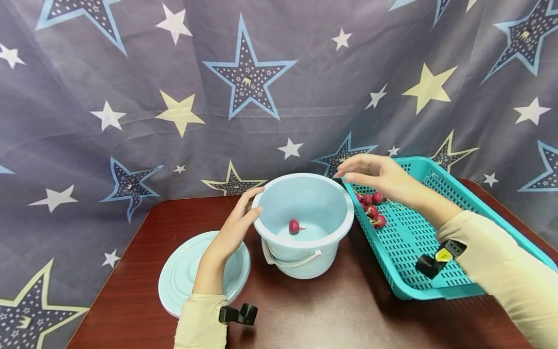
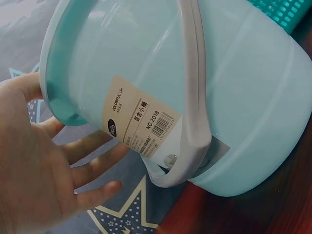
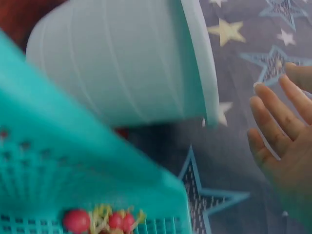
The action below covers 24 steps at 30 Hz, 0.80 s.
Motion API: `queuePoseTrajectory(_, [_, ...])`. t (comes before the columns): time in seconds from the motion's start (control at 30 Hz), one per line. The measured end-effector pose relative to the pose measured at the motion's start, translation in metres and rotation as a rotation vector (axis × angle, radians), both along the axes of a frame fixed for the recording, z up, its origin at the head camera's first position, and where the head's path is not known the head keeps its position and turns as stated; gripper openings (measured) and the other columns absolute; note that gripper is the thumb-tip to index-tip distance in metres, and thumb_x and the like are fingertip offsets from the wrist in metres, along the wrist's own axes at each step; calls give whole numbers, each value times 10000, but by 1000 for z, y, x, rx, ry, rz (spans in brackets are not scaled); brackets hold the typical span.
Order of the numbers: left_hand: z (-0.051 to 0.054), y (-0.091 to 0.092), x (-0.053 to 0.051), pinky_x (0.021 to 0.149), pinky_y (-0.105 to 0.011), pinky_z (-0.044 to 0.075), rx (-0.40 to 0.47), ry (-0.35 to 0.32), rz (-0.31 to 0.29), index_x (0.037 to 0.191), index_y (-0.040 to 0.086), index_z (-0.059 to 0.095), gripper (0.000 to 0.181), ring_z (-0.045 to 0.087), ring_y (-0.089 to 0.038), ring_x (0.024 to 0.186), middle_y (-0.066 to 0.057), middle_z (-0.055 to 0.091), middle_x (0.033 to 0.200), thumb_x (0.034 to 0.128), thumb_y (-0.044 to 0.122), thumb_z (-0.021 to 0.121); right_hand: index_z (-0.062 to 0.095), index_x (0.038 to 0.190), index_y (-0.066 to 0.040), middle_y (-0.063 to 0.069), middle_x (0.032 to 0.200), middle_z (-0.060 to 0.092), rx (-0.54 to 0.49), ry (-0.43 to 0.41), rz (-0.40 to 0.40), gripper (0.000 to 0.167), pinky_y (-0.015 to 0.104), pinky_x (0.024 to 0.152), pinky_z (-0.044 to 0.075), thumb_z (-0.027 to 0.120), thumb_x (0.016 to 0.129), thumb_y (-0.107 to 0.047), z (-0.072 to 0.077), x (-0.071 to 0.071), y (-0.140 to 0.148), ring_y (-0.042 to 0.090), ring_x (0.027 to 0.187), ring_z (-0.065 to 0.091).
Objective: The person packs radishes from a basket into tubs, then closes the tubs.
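Observation:
A light blue bucket (image 1: 305,264) stands upright on the table, with one red radish (image 1: 294,227) on its bottom. My left hand (image 1: 235,223) touches the left side of the rim, its thumb at the rim and its other fingers spread along the outside, as the left wrist view shows. Above the gap between the bucket and a teal basket (image 1: 403,291) hovers my right hand (image 1: 379,174), holding nothing, fingers loosely extended. Several radishes (image 1: 372,211) lie at the basket's left side, some with stems; my right forearm hides part of the basket.
A round light blue lid (image 1: 174,276) lies on the table left of the bucket, partly under my left forearm. The bucket's white handle (image 1: 296,263) hangs down in front. Behind the dark red table (image 1: 305,315) hangs a grey curtain (image 1: 261,145) with stars.

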<state>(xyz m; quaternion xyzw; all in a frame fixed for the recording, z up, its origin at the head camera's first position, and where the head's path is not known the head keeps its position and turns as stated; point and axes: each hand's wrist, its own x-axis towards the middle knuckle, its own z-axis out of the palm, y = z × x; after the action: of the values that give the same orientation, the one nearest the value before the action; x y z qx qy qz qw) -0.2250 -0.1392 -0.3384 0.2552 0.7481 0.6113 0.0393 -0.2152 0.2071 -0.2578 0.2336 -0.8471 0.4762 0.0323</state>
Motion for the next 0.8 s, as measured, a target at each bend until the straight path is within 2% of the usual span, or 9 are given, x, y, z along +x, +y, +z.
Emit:
queuePoseTrajectory(0.23, [0, 1, 1, 1087, -496, 315, 0, 1, -3, 1511, 134, 338, 496, 413, -293, 1346, -118, 403, 1492, 1029, 170, 449, 678, 1224, -126, 48, 1160, 699, 51, -5, -97, 267, 246, 874, 498, 641, 981, -230, -12, -10, 34, 128, 1054, 642])
queuePoseTrajectory(0.43, [1, 1, 1, 1086, -494, 317, -2, 3, -3, 1510, 129, 338, 496, 416, -290, 1342, -116, 405, 1491, 1028, 164, 449, 665, 1245, -108, 70, 1192, 684, 79, -79, -162, 303, 259, 873, 494, 652, 974, -246, -30, -22, 58, 94, 1035, 638])
queuePoseTrajectory(0.67, [3, 2, 1, 1092, -490, 310, -4, 0, -5, 1511, 129, 335, 494, 414, -293, 1344, -123, 404, 1492, 1029, 163, 443, 645, 1257, -68, 93, 1226, 663, 123, -130, -172, 356, 286, 867, 490, 668, 963, -267, -54, -32, 86, 51, 1017, 616])
queuePoseTrajectory(0.8, [3, 1, 2, 1096, -487, 308, -10, -2, 5, 1510, 128, 336, 495, 410, -283, 1348, -115, 400, 1496, 1029, 165, 444, 649, 1247, -62, 133, 1213, 664, 166, -178, -160, 360, 351, 890, 502, 668, 962, -280, -67, -37, 93, 152, 1024, 635])
